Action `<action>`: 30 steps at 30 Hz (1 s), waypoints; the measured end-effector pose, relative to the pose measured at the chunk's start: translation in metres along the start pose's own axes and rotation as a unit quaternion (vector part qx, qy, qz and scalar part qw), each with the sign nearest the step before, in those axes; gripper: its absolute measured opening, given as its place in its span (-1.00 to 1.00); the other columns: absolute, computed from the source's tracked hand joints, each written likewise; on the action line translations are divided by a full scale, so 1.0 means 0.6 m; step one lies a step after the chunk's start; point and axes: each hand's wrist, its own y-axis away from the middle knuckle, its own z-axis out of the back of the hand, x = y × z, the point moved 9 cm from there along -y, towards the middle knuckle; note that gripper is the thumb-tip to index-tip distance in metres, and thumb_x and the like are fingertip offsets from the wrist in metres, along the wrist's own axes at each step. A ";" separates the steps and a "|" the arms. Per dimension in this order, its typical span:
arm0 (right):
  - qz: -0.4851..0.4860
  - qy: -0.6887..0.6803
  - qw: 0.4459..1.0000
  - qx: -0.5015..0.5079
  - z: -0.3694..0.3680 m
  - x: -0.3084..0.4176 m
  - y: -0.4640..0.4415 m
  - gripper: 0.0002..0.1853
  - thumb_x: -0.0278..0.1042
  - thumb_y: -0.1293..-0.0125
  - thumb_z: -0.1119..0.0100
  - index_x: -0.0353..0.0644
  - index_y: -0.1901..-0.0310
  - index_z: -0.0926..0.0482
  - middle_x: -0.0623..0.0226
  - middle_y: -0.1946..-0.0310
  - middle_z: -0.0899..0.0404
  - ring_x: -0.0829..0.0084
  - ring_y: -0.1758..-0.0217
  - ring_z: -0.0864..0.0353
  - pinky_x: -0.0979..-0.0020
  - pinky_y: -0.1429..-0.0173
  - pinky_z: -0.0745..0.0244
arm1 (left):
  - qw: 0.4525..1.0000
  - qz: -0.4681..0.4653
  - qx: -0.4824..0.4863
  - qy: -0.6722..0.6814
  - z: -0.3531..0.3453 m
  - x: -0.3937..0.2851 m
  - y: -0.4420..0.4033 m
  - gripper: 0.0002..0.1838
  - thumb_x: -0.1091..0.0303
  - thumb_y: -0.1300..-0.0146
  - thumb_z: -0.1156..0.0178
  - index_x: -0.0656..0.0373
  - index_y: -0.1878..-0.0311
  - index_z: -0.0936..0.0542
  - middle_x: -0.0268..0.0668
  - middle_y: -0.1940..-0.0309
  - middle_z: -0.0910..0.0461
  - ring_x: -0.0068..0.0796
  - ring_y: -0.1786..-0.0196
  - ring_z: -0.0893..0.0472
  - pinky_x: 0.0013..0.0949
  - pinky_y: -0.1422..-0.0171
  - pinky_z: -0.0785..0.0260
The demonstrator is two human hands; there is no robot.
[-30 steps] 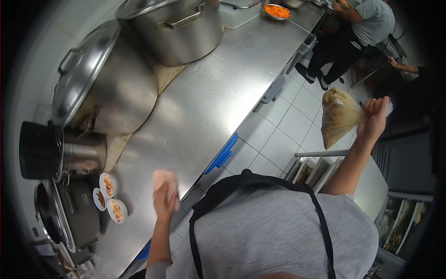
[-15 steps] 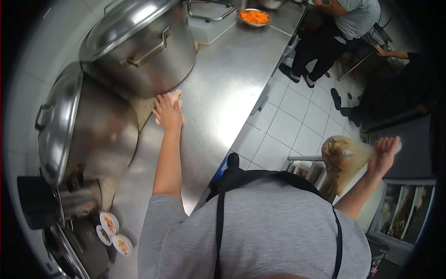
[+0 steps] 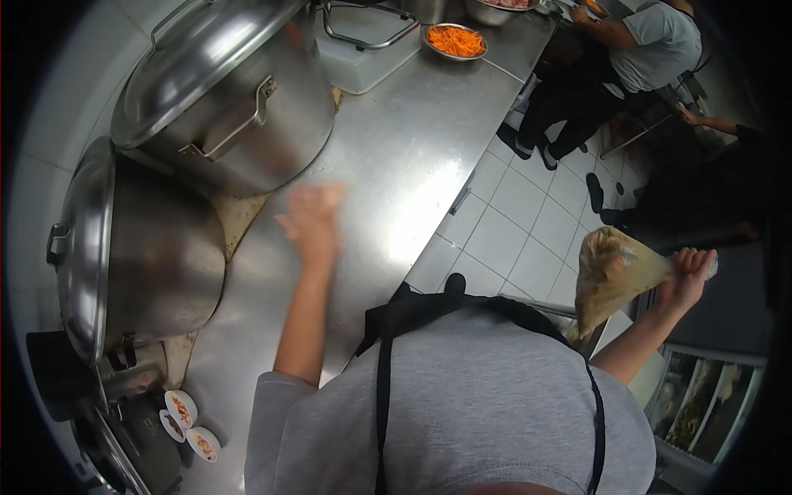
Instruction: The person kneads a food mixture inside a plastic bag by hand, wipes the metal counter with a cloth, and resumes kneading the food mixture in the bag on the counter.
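My left hand (image 3: pixel 315 219) is over the steel counter (image 3: pixel 388 157), beside the large lidded pot. Motion smears its fingers, and a pale pinkish patch at the fingertips is too blurred to make out. On the right, my right hand (image 3: pixel 686 276) is closed round the gathered neck of a clear plastic bag (image 3: pixel 609 276). The bag hangs out beyond the counter, bulging with brownish contents that I cannot identify. A bit of its white top sticks out past my fist.
Two large lidded steel pots (image 3: pixel 239 107) (image 3: pixel 165 247) line the wall side. Several small white bowls (image 3: pixel 203 444) stand near the counter's left end. At the far end are a bowl of shredded carrot (image 3: pixel 455 41) and a lidded plastic container (image 3: pixel 363 54). Two people (image 3: pixel 660 49) are across the aisle.
My left hand was spread flat on a pale pinkish thing against the pot; now it is blurred and slightly away from the pot. My right hand still holds the bag, which swings less.
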 end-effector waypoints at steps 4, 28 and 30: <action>-0.027 -0.026 0.995 0.090 -0.029 -0.039 -0.056 -0.53 -0.13 -0.46 0.16 -0.07 0.63 -0.09 0.49 0.71 0.03 0.58 0.59 0.09 0.49 0.44 0.04 | 0.976 0.132 -0.057 -0.165 0.064 0.035 -0.055 -0.54 0.25 -0.32 0.04 0.23 -0.24 -0.35 -0.04 -0.12 -0.34 -0.04 -0.21 -0.28 -0.14 -0.38 -0.02; -0.086 0.003 0.995 0.054 0.066 -0.180 -0.305 -0.53 -0.14 -0.43 0.08 -0.06 0.63 -0.09 0.51 0.71 0.02 0.61 0.61 0.11 0.50 0.46 0.09 | 0.927 0.327 0.017 -0.182 -0.009 0.001 -0.048 -0.35 0.15 -0.31 0.08 0.32 -0.36 -0.10 0.03 -0.36 -0.08 -0.04 -0.43 -0.03 -0.13 -0.45 0.12; -0.095 -0.010 0.993 0.062 0.079 -0.191 -0.324 -0.54 -0.14 -0.43 0.07 -0.06 0.63 -0.10 0.51 0.71 0.03 0.61 0.61 0.10 0.50 0.46 0.09 | 0.962 0.217 0.001 -0.167 -0.083 -0.044 -0.092 -0.31 0.14 -0.31 0.07 0.36 -0.38 -0.03 0.01 -0.41 0.02 -0.03 -0.46 0.07 -0.15 -0.49 0.25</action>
